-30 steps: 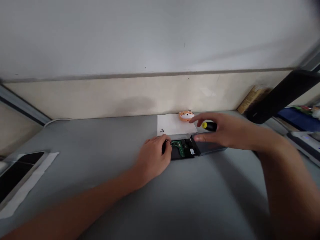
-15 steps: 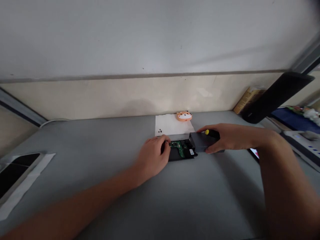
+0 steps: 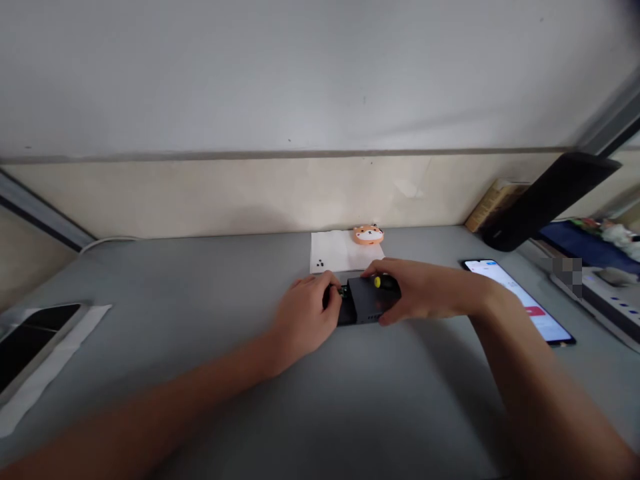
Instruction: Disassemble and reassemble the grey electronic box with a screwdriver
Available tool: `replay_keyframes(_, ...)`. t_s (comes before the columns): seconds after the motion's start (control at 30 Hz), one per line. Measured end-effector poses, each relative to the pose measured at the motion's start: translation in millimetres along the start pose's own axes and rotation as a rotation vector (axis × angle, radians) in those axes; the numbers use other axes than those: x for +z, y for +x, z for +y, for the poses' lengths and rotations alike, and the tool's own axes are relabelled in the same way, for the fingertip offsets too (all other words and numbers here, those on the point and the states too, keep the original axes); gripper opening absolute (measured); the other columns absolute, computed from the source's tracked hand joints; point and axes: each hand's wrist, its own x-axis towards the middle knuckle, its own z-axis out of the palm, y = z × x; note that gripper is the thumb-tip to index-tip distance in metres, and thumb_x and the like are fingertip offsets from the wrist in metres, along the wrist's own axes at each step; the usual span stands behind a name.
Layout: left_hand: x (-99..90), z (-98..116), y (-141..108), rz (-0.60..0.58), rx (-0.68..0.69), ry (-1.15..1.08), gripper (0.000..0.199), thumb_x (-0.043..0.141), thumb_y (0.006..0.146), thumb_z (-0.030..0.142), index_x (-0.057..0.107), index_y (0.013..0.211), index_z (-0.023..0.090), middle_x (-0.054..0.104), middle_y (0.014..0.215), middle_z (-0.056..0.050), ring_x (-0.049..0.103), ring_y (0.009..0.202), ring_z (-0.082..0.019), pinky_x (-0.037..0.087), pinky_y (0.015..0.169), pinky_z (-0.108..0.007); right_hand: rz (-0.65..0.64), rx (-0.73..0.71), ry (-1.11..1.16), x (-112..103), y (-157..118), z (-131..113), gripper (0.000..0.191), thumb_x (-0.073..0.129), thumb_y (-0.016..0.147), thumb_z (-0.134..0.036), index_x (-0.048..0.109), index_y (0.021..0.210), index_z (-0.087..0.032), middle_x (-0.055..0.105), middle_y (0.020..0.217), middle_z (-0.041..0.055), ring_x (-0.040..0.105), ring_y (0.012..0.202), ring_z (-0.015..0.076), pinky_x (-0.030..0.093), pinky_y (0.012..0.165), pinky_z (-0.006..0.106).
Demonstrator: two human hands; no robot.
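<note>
My left hand is closed on the left end of a black tray that carries a green circuit board. A dark grey case covers the right part of this tray, so most of the board is hidden. My right hand grips the case from the right, thumb on the near side and fingers on the far side. Under that palm, lying along the case top, is a black tool with a yellow end, likely a screwdriver; its tip is hidden.
Behind the hands lies a white paper with several small dark screws and an orange animal-faced case. A lit phone rests at right, near a black speaker-like bar and a book. A dark tablet lies far left.
My right hand has slid the grey case leftward over the tray, covering most of the circuit board. The phone at right has come into fuller view. My left hand stays in place.
</note>
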Motion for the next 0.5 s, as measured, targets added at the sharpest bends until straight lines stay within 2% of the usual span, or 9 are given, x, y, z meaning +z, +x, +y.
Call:
replay_keyframes(0.13, 0.8, -1, 0, -0.006, -0.018, 0.017, 0.018, 0.048, 0.095, 0.017, 0.064, 0.097, 0.023, 0.076, 0.094, -0.005, 0.072, 0.090, -0.023, 0.055, 0.091, -0.040, -0.010, -0.003, -0.038, 3, 0, -5, 0.065, 0.082, 0.068, -0.034, 0.062, 0.128, -0.026, 0.069, 0.120, 0.0059, 0.066, 0.085, 0.0222, 0.048, 0.068, 0.032)
replay_keyframes(0.3, 1.6, -1, 0, -0.005, -0.061, -0.011, 0.031, 0.042, 0.099, 0.019, 0.059, 0.125, 0.023, 0.075, 0.091, -0.005, 0.072, 0.088, -0.024, 0.056, 0.083, -0.036, -0.016, -0.055, -0.021, 9, 7, -3, 0.064, 0.083, 0.069, -0.036, 0.061, 0.128, -0.027, 0.067, 0.125, 0.0054, 0.067, 0.093, 0.0235, 0.048, 0.070, 0.031)
replay_keyframes(0.5, 2.1, -5, 1, -0.027, -0.016, -0.080, 0.037, 0.033, 0.101, 0.018, 0.057, 0.129, 0.022, 0.076, 0.102, -0.008, 0.073, 0.092, -0.024, 0.056, 0.084, -0.038, 0.048, -0.241, 0.052, 17, 18, 4, 0.073, 0.087, 0.067, -0.042, 0.064, 0.135, -0.029, 0.067, 0.134, 0.0073, 0.066, 0.107, 0.0271, 0.051, 0.081, 0.033)
